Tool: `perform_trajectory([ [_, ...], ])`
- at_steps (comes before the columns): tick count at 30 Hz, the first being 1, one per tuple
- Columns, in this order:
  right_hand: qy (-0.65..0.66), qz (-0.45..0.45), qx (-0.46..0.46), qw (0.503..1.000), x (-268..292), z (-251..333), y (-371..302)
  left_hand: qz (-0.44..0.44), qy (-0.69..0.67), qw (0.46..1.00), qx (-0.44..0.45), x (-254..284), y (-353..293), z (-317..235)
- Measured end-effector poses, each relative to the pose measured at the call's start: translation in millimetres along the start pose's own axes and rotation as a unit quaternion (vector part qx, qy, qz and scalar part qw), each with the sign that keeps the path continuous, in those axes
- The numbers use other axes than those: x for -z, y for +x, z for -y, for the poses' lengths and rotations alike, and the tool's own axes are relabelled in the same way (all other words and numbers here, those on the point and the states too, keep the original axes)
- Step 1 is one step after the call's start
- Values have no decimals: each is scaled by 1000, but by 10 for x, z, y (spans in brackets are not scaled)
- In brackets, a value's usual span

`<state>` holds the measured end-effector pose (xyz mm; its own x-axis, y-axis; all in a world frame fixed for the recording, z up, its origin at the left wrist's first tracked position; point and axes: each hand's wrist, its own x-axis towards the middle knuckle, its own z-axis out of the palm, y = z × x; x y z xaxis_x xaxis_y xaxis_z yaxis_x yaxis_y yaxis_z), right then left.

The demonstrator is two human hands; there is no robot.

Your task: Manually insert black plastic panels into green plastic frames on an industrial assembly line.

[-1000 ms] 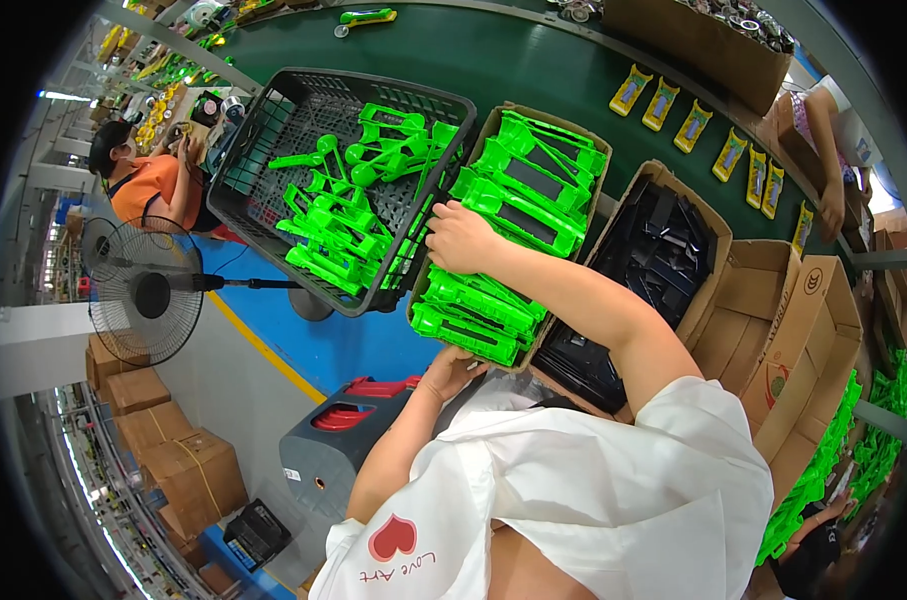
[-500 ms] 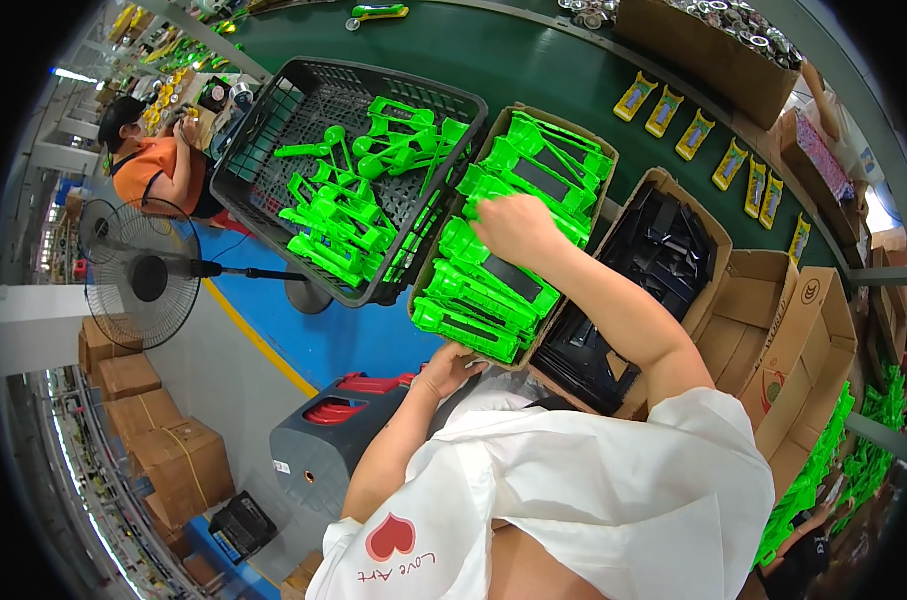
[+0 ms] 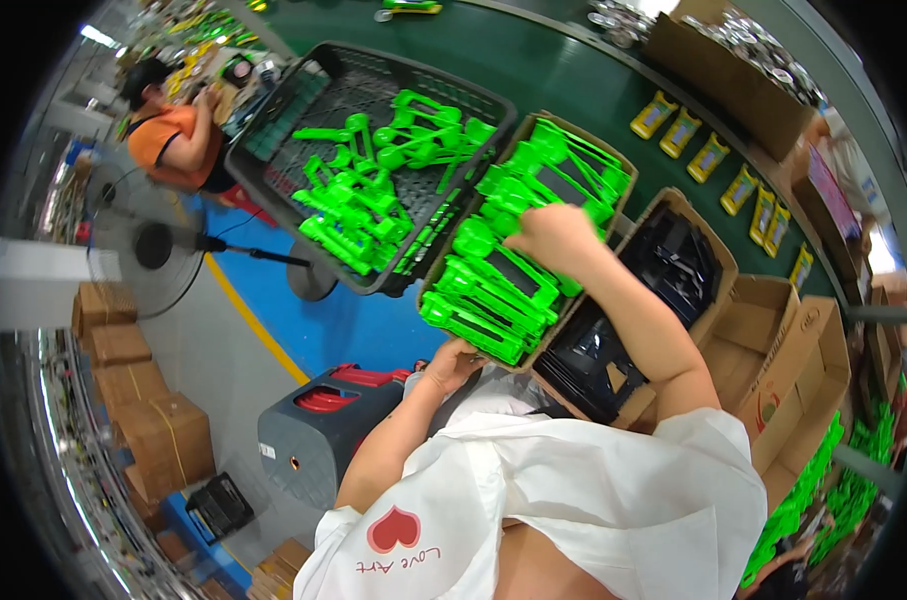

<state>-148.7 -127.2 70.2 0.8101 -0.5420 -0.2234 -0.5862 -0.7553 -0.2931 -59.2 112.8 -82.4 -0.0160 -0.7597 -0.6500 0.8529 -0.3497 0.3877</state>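
Observation:
A cardboard box (image 3: 625,192) in front of me is packed with bright green plastic housings (image 3: 495,290), some with dark strips along them. My right hand (image 3: 561,240) is over the middle of this box, its fingers curled down among the housings. What those fingers hold, if anything, is hidden. My left hand (image 3: 454,362) grips the near left corner of the same box, with some fingertips out of sight under its edge. To the left, a dark grey plastic crate (image 3: 273,178) holds more loose green housings (image 3: 358,215).
A box of black plastic parts (image 3: 673,250) and emptier cardboard boxes (image 3: 798,350) stand right. Yellow devices (image 3: 708,158) line the green conveyor (image 3: 563,65). Left are a fan (image 3: 153,245), a grey stool (image 3: 318,430) and a co-worker in orange (image 3: 173,140).
The whole view has shifted a little. Against the box, my right hand has moved slightly right and toward me over the housings. My left hand stays at the box corner.

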Motion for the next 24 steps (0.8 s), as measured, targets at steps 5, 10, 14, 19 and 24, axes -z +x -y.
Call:
perform_trajectory([
  [5, 90, -285, -106, 948, 174, -825, 267, -46, -22, 998, -20, 83, -170, -27],
  [10, 215, -145, -176, 950, -455, -1780, 683, -61, -40, 997, -24, 546, -632, -26],
  [14, 461, 75, -248, 849, -901, -1667, 493, -47, -87, 994, -41, 691, -862, -35],
  [19, 479, 115, -285, 822, -861, -1289, 316, 0, -79, 994, -69, 771, -995, -59],
  [24, 562, 131, -258, 775, -608, -987, 99, 10, -27, 997, -77, 599, -1276, -216],
])
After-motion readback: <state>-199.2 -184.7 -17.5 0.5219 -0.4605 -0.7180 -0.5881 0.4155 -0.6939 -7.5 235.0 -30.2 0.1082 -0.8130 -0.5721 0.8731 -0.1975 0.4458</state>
